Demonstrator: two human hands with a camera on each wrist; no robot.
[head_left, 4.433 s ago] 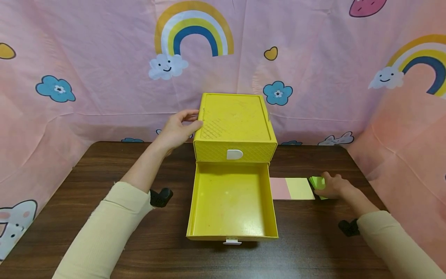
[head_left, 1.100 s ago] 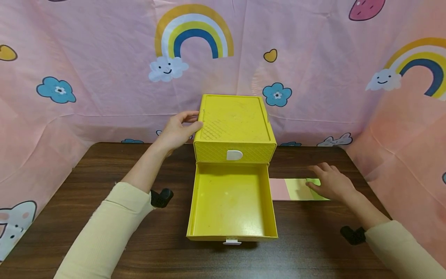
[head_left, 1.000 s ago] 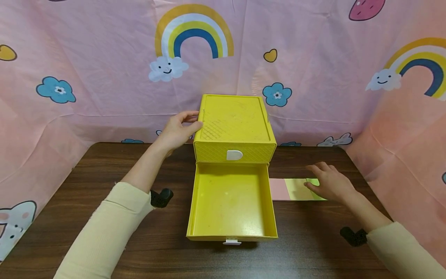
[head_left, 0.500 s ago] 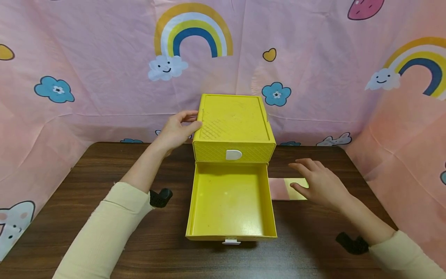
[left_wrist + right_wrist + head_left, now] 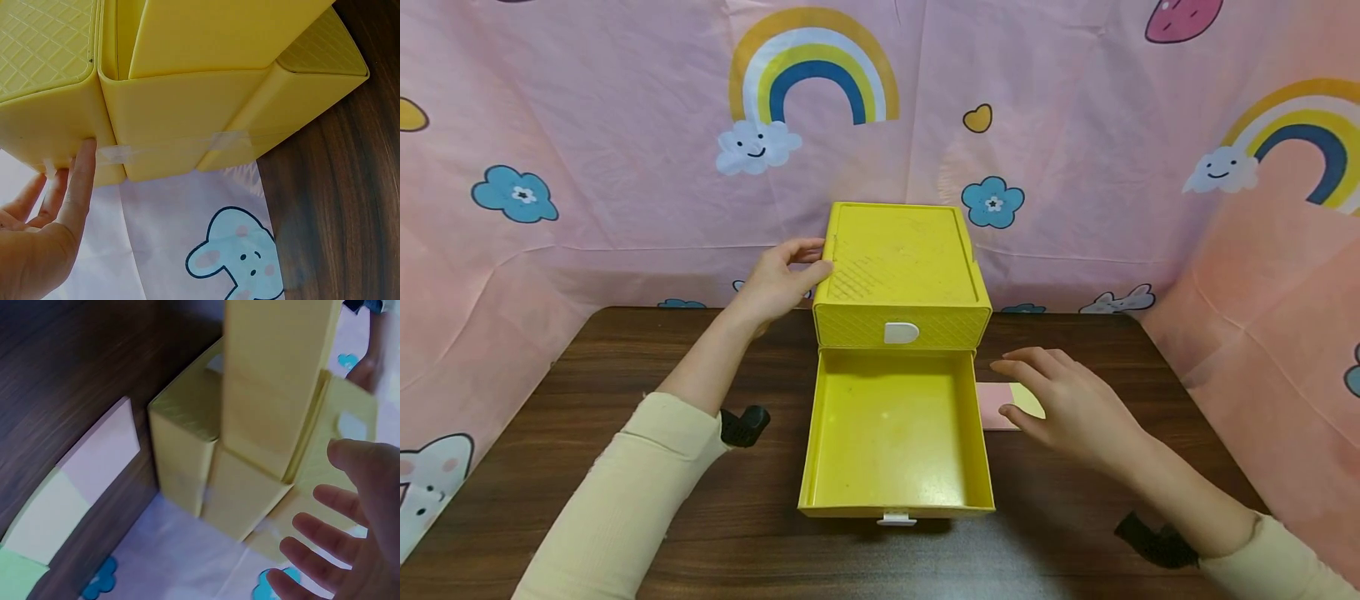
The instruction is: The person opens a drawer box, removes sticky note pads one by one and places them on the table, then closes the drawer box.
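A yellow plastic drawer cabinet stands on the table, its middle drawer pulled out towards me. My left hand rests against the cabinet's left side, thumb at the top edge; in the left wrist view its extended fingers touch the side wall. To the right of the cabinet lie a pink sticky-note pad and a pale yellow pad edge to edge. A green pad adjoins the yellow one, hidden behind my hand in the head view. My right hand hovers over them, fingers spread, holding nothing.
The dark wooden table carries everything. A pink patterned cloth hangs behind and at both sides. White tabs mark the closed top drawer and the pulled-out drawer's front. Clear tape runs along the cabinet's side.
Earlier my right hand touched the green pad, then apart from the others; the pad now adjoins the yellow one. The hand has let go and moved left towards the cabinet. My left hand stays put.
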